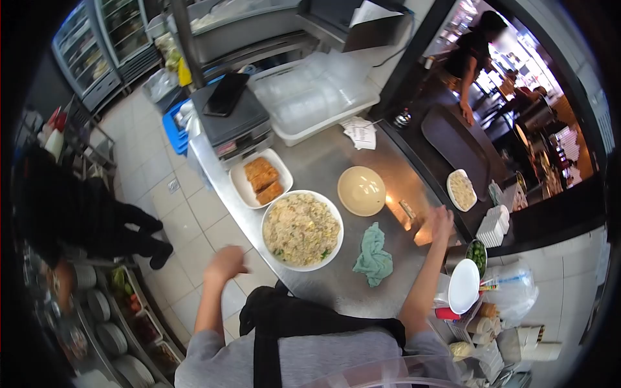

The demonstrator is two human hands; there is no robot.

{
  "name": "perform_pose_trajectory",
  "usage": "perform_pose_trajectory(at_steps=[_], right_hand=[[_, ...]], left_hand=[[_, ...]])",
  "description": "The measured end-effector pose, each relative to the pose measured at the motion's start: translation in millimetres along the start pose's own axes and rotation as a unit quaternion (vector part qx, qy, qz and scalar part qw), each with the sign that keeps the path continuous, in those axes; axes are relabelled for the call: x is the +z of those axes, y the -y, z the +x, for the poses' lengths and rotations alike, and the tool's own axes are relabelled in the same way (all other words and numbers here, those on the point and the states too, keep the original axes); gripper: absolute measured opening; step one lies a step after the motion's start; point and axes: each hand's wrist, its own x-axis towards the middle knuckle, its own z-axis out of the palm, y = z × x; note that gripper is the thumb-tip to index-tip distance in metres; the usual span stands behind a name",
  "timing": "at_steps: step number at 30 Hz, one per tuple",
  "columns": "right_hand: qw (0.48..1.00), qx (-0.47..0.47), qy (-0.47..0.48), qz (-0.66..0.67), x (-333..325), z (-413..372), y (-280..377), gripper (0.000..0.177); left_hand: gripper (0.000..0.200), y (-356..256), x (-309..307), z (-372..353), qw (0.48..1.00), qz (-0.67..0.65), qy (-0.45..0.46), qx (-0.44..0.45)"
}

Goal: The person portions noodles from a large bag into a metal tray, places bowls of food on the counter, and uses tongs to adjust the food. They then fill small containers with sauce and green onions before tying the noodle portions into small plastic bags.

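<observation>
My left hand (226, 263) hangs in the air just off the counter's near edge, left of a large white bowl of fried rice (302, 230). Its fingers are curled in, and nothing shows in them. Over the right side of the steel counter my right hand (441, 224) reaches forward, fingers loosely extended and slightly blurred, with nothing visible in it. Between the hands lie a crumpled green cloth (373, 255) and an empty cream bowl (361, 191). Behind the rice bowl, a white square dish (237, 184) holds golden-brown fried pieces (261, 173).
A plastic-covered white tub (291, 132) and a scale-like device with a phone (228, 94) stand at the back. On the dark ledge are a rice dish (462, 191) and black tray (446, 139). A person stands beyond it; another person (71, 207) is at left.
</observation>
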Motion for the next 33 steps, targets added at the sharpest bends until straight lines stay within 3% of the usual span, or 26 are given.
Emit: perform_pose_trajectory(at_steps=[1,2,3,4,5,6,8,9,10,13,14,16,17,18,19,21,23,24,26,28,29,30,31,32,33], right_hand=[[0.987,-0.018,0.116,-0.111,27.3,-64.0,19.8,0.032],[0.961,0.103,0.156,-0.202,38.4,-108.2,20.4,0.028],[0.911,0.119,0.255,-0.303,46.0,-141.9,13.1,0.031],[0.855,0.002,0.34,-0.393,26.7,-157.7,-31.9,0.032],[0.834,-0.075,0.292,-0.462,31.9,-191.0,-37.4,0.03],[0.802,-0.151,0.239,-0.526,44.3,-226.3,-32.0,0.028],[0.913,0.023,0.279,-0.297,52.7,-261.3,-18.9,0.021],[0.937,0.109,0.287,-0.169,55.4,-276.4,-9.4,0.017],[0.942,0.143,0.269,-0.142,59.0,-291.2,5.8,0.01],[0.957,0.137,0.224,-0.12,37.6,-304.7,18.3,0.01],[0.966,0.1,0.187,-0.149,28.4,-305.6,18.3,0.009],[0.972,0.023,0.116,-0.203,13.0,-301.6,16.6,0.009],[0.941,-0.075,0.09,-0.317,11.4,-302.2,23.8,0.009],[0.888,-0.17,0.06,-0.423,11.1,-305.1,35.8,0.009],[0.814,-0.261,0.028,-0.518,9.1,-306.6,42.8,0.009],[0.846,-0.235,0.017,-0.478,1.0,-306.6,44.2,0.01],[0.853,-0.231,0.003,-0.468,-1.0,-306.0,41.8,0.011],[0.829,-0.26,0.016,-0.495,0.5,-305.6,38.1,0.012],[0.775,-0.312,0.045,-0.548,2.6,-305.4,33.4,0.015],[0.694,-0.402,0.006,-0.597,45.6,-322.0,39.1,0.033],[0.795,-0.31,0.077,-0.516,59.1,-326.3,20.3,0.043],[0.872,-0.209,0.147,-0.419,72.4,-331.0,1.6,0.054],[0.934,0.023,0.229,-0.274,93.2,-337.8,-0.9,0.055],[0.917,0.251,0.293,-0.103,113.1,-344.6,-3.7,0.057],[0.901,0.286,0.325,-0.032,127.7,-350.8,-16.2,0.055]], left_hand=[[0.032,-20.4,5.3,9.1,0.987,0.013,0.02,0.156],[0.029,-55.2,1.5,5.1,0.961,-0.069,0.033,0.265],[0.027,-85.0,4.1,11.1,0.941,-0.077,0.096,0.316],[0.024,-110.3,17.5,17.9,0.924,-0.072,0.06,0.37],[0.026,-126.3,47.7,30.8,0.904,-0.082,-0.046,0.416],[0.027,-144.9,67.2,40.4,0.9,-0.086,-0.095,0.416],[0.027,-171.6,92.4,59.8,0.895,-0.078,-0.141,0.417],[0.025,-180.7,101.6,69.8,0.895,-0.066,-0.136,0.419],[0.024,-185.6,101.1,70.6,0.895,-0.055,-0.133,0.422],[0.02,-190.0,84.4,56.1,0.891,-0.035,-0.057,0.45],[0.016,-182.3,81.3,50.0,0.868,-0.057,-0.079,0.488],[0.019,-164.5,61.1,34.2,0.85,-0.285,-0.12,0.426],[0.022,-146.3,38.7,29.1,0.878,-0.246,-0.168,0.375],[0.026,-119.4,42.5,47.8,0.865,-0.224,-0.323,0.312],[0.031,-97.9,22.9,46.0,0.842,-0.397,-0.307,0.197],[0.044,-42.4,11.5,66.2,0.803,-0.407,-0.433,0.05],[0.052,30.9,44.0,134.7,0.799,-0.298,-0.523,0.01],[0.051,25.5,31.4,131.7,0.793,-0.437,-0.425,0.003],[0.048,6.6,8.4,114.0,0.715,-0.672,-0.191,-0.017],[0.043,18.6,21.1,145.4,0.679,-0.705,-0.202,0.025],[0.041,20.1,23.8,158.9,0.66,-0.72,-0.207,0.049],[0.034,13.5,20.6,156.0,0.675,-0.698,-0.237,0.024],[0.034,13.6,22.3,157.1,0.672,-0.698,-0.247,0.026],[0.034,19.3,26.0,158.6,0.669,-0.697,-0.256,0.027],[0.033,25.1,28.3,158.3,0.666,-0.697,-0.266,0.029]])
